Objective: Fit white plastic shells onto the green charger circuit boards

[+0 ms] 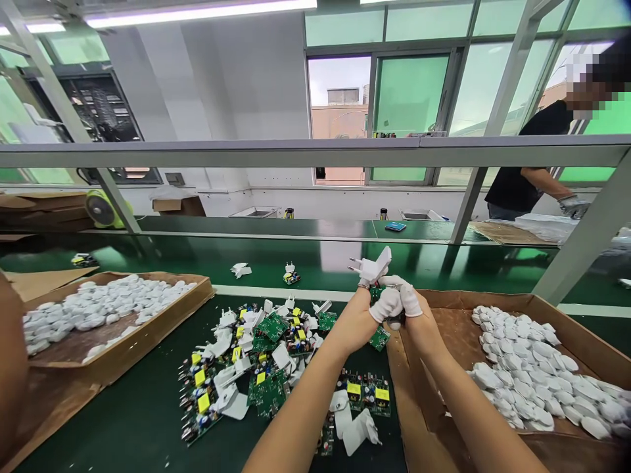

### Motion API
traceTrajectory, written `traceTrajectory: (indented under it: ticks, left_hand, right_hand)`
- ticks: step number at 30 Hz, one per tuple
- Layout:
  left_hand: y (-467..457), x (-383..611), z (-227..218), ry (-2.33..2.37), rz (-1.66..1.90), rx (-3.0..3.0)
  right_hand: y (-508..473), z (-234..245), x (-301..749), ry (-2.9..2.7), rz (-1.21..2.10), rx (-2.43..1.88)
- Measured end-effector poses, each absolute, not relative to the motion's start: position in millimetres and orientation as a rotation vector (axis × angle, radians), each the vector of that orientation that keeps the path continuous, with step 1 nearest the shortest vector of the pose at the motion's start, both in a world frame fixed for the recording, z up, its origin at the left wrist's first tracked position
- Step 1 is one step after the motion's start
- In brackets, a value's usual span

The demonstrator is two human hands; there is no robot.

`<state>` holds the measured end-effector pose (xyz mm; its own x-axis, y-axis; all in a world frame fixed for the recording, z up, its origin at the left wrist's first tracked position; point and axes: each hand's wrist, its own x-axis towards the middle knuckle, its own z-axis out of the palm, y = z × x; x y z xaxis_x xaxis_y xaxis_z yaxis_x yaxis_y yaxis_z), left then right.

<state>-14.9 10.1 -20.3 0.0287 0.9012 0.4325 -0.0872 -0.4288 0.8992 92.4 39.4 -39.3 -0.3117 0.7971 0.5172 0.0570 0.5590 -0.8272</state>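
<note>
apparently mid-handling, left hand (386, 306) and right hand (408, 299) narrowly clasp a plug casing (373, 268) beside the right carton (449, 332). the next move likely wants steadiness.

The left hand (384, 306) and right hand (409, 298), fingers partly covered in white, meet in one grip on a white plug (373, 268) with a green circuit board (376, 293). A heap of boards and plugs (276, 332) lies on the green table (158, 420) between two cardboard trays (148, 335) of white pieces (527, 368); a gloved person (547, 121) stands beyond, near the windows (411, 92).
</note>
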Motion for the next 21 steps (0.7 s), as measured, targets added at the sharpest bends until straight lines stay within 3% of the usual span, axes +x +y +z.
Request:
traceTrajectory:
  ticks: [21]
  left_hand:
    - [10.9,-23.0,-21.4,0.815,1.295,1.928]
  right_hand:
    - [39.6,-23.2,106.7,-1.778,0.907,-0.679]
